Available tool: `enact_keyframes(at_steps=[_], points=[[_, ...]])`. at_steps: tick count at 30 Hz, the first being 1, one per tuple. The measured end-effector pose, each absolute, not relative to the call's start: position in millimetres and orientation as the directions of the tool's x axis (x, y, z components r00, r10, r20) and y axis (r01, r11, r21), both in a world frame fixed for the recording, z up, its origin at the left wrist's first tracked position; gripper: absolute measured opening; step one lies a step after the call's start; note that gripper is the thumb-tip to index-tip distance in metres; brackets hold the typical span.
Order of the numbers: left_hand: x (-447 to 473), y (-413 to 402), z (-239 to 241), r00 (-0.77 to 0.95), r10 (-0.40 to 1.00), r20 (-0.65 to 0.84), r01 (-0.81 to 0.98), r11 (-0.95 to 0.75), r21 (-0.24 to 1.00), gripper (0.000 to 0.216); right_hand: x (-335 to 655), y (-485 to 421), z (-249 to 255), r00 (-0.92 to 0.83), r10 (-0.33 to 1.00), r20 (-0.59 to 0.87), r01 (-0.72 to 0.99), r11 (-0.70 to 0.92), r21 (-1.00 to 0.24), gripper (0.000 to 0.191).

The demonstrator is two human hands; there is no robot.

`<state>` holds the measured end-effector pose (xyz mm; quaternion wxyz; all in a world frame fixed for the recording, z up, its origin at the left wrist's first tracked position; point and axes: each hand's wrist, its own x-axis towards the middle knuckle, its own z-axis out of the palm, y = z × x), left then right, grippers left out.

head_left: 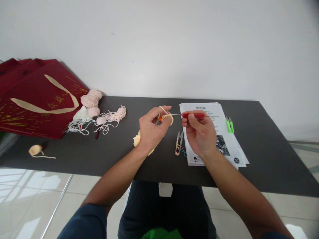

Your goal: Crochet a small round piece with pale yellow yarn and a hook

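Two hands up over the table (261, 149), both gripping. Left hand (152, 127) pinches a cream yarn loop (167, 117) btwn thumb & fingers, held taut so the hook can get in. Right hand (199, 132) is closed round the red handle of the crochet hook (193, 115), tip aimed at the loop. Yarn ball (136, 138) sits under my left wrist, feeding up, half hidden. Scissors (178, 143) lie btwn hands, w/in reach. Hook tip & an orange bit (159, 118) by the loop: too small to make out.
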<state>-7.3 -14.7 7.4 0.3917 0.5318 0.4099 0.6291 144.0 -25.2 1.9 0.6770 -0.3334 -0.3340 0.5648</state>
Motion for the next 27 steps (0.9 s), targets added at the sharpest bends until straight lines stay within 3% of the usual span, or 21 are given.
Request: enact_keyframes(at_steps=[6,12,21,27], points=[[-9,-9,6,-0.059,0.972,0.228,-0.245,-0.235,0.941,0.031,147,-20,-4,0.065,0.997,-0.04,-0.628,0.009,-0.778,0.019],[-10,-6,3,-0.026,0.989,0.149,-0.291,-0.15,0.945,0.038,144,-21,-6,0.041,0.993,-0.113,-0.695,-0.053,-0.717,0.019],[-9,-7,4,-0.071,0.978,0.194,-0.232,-0.205,0.951,0.033,136,-28,0,0.128,0.992,0.001,-0.596,0.078,-0.799,0.016],[-9,-4,1,-0.052,0.975,0.214,-0.234,-0.22,0.947,0.04,135,-29,3,0.155,0.988,0.013,-0.574,0.1,-0.813,0.018]])
